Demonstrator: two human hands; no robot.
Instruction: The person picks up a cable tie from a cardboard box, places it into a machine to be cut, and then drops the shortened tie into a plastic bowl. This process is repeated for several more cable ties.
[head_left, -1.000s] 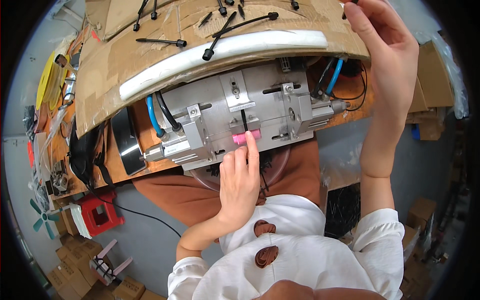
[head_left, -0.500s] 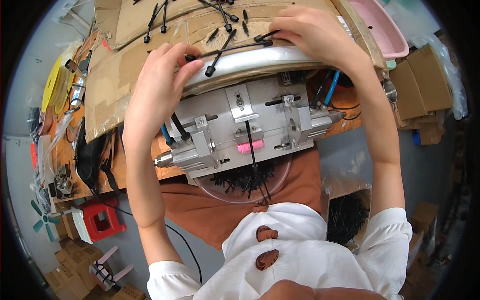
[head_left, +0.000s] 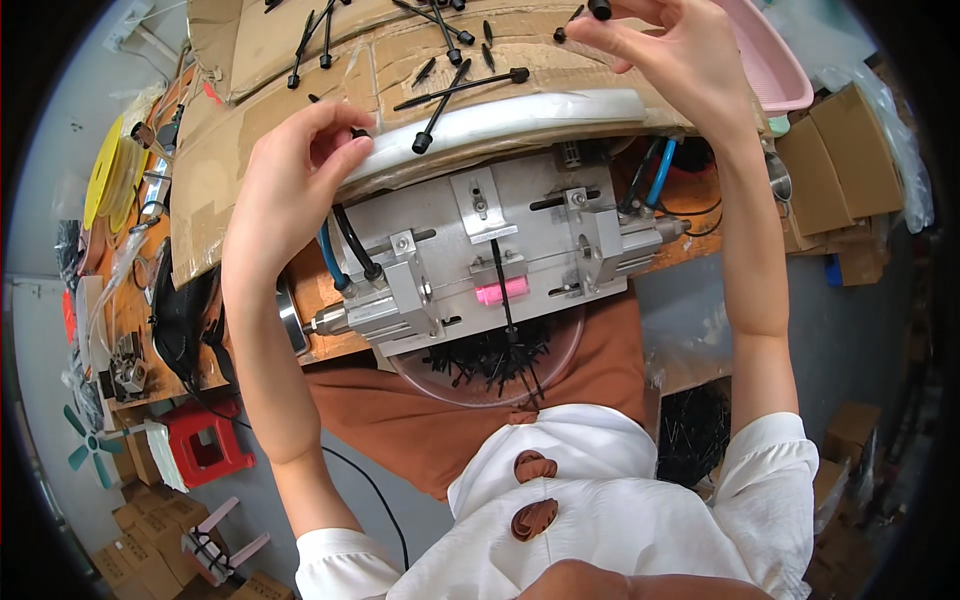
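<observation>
My left hand [head_left: 285,180] is over the left part of the cardboard, pinching a small black plastic piece [head_left: 360,132] mostly hidden by its fingers. Farther off, at the upper right, my right hand [head_left: 690,65] has its thumb and fingers closed about a black-capped piece [head_left: 599,8], partly cut off by the picture's edge. Another small black piece [head_left: 560,35] shows beside that thumb's tip. Between the hands, a black rod with a knobbed end [head_left: 422,142] lies across another black rod [head_left: 518,75], near a white padded strip [head_left: 500,118].
Several more black rods and short pointed pieces lie on the cardboard [head_left: 225,165]. Below it stands a metal clamping fixture [head_left: 530,270] with a pink part [head_left: 502,291]. A bowl [head_left: 570,365] of black pieces is at my lap. A pink basin [head_left: 775,60] stands right.
My right hand has moved up and away from the white strip; my left hand has drawn back left and slightly nearer. A rod beside the strip now lies tilted, its knobbed end farther away.
</observation>
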